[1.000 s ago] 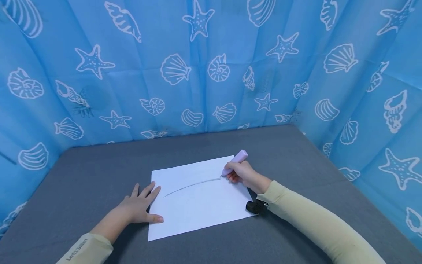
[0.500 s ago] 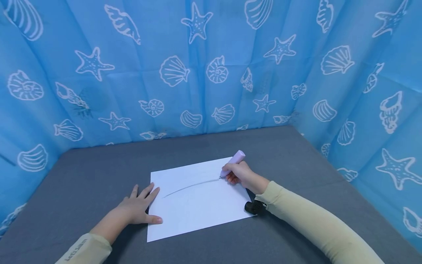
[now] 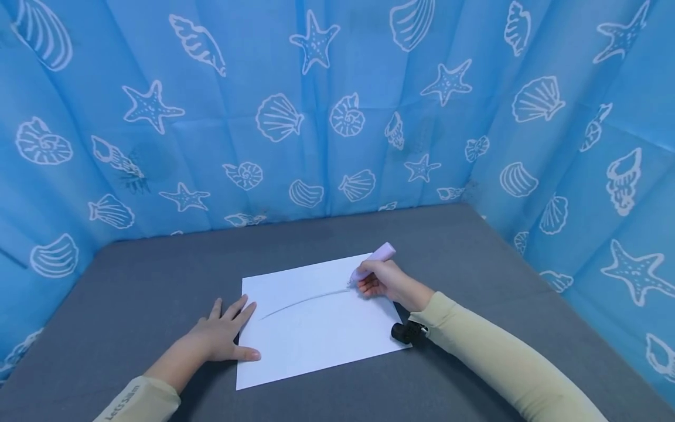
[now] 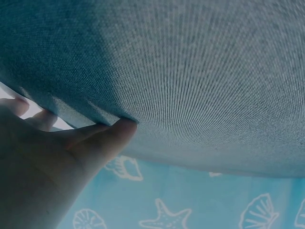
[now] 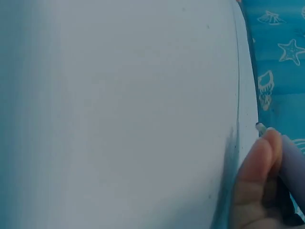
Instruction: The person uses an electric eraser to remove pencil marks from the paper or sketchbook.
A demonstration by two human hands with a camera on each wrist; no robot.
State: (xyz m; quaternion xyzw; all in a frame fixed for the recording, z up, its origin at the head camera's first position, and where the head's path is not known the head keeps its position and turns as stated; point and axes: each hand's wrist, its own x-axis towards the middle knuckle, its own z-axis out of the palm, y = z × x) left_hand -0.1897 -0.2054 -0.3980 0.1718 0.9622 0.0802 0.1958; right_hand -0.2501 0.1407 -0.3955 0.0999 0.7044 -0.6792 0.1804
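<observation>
A white sheet of paper [image 3: 311, 346] lies flat on the grey cloth, with one long, slightly curved grey line [image 3: 306, 300] across its upper half. My right hand [image 3: 387, 281] pinches a thick lilac pen [image 3: 381, 253] near its tip, over the upper right of the sheet. In the right wrist view the pen's tip looks lifted off the paper, and the curled fingers [image 5: 255, 164] cast a shadow there. My left hand [image 3: 218, 337] rests with spread fingers along the paper's left edge, thumb on the sheet. From the left wrist, the hand [image 4: 62, 152] shows against the cloth.
Grey cloth [image 3: 174, 275] covers the table around the paper. Behind and to the right hangs a blue curtain [image 3: 327, 140] printed with white shells and starfish. A small black device [image 3: 405, 332] sits at my right wrist, over the paper's lower right corner.
The pen's tip has moved slightly left and now appears just above the line's right end. The line looks the same; my left hand has stayed on the paper.
</observation>
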